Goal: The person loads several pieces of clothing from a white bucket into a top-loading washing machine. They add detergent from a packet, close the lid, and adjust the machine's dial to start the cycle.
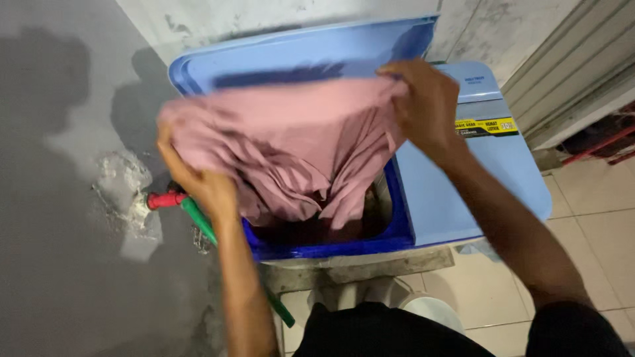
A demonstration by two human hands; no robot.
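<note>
Fingers (403, 82) gripping pink cloth (291, 145), yellow label (486, 126)

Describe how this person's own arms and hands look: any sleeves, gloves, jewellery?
Both arms are bare from wrist to well above the elbow. The left hand and right hand wear no gloves, and no rings, watch or bands show. Dark, seemingly black, short-sleeved clothing appears at the bottom edge.

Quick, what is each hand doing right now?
Left hand: closed, gripping one end of the pink cloth.
Right hand: closed, gripping the cloth's other end above the blue washing machine.
</note>
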